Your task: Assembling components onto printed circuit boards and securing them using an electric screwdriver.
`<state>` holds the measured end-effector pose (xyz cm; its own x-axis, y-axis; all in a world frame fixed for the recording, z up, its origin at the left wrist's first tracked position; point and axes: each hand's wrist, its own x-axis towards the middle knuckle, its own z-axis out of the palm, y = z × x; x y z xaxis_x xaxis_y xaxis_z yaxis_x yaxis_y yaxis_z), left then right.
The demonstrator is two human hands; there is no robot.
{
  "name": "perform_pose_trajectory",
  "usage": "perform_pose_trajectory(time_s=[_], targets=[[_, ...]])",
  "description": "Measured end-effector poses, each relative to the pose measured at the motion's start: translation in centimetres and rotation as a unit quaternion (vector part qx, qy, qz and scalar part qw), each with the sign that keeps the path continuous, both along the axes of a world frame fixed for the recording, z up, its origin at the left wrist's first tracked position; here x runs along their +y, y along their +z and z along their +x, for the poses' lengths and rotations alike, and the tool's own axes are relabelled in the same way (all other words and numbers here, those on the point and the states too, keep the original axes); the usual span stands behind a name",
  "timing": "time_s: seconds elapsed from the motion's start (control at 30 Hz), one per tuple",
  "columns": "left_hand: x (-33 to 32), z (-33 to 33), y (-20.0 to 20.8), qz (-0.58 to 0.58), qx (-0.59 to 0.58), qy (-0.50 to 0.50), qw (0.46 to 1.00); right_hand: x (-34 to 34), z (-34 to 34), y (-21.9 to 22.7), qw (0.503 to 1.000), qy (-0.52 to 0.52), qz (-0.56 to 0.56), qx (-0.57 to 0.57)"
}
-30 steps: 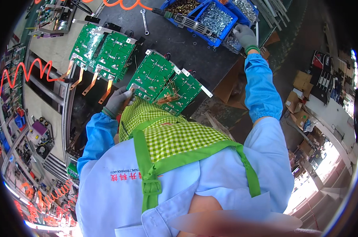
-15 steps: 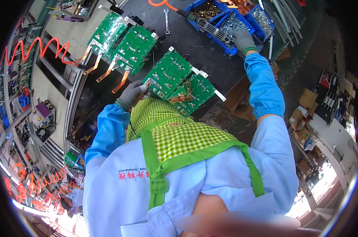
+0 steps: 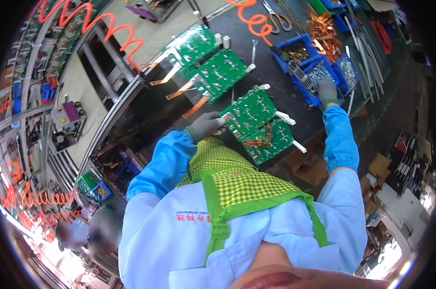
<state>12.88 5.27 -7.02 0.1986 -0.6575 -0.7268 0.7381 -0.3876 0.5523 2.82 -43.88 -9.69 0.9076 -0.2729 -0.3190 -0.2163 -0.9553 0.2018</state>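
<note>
My left hand (image 3: 204, 126), in a grey glove, is closed on the left edge of a green circuit board (image 3: 250, 113), thumb on top. A second green circuit board (image 3: 280, 139) adjoins it on the near side, with a small heap of thin copper-coloured pieces (image 3: 262, 137) on top. White posts stick out from the boards' right side. My right hand (image 3: 327, 90), also gloved, reaches into a blue bin of small silver hardware (image 3: 316, 71). Its fingertips are hidden, so their grip does not show. Beside that hand, a grey power tool (image 3: 299, 73) lies across the bins.
Two more green boards (image 3: 220, 72) with copper strips (image 3: 196, 107) lie at the far left of the dark table. Behind are a wrench (image 3: 254, 51), scissors (image 3: 278, 22) and an orange coiled hose (image 3: 253, 21). Brass-coloured hardware (image 3: 297, 51), copper parts (image 3: 324, 30) and metal bars (image 3: 369, 72) occupy the far right.
The whole view has shifted, so everything appears farther right and mostly lower; the scissors now show. My left hand stays on the board and my right hand stays at the silver-hardware bin.
</note>
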Motion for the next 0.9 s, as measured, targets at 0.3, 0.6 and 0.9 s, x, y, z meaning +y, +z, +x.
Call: perform_pose_trajectory(time_s=[0.3, 0.6, 0.9], targets=[[0.2, 0.0, -0.4, -0.004, -0.019, -0.012, 1.000, -0.2, -0.2, -0.4, 0.991, -0.061, 0.119, -0.014], [0.8, -0.3, -0.9, -0.006, -0.020, 0.015, 1.000, -0.2, -0.1, -0.3, 0.974, -0.083, 0.151, -0.147], [-0.1, 0.3, -0.6, -0.010, -0.002, -0.020, 1.000, 1.8, -3.1, 5.2, 0.926, -0.152, 0.155, -0.308]])
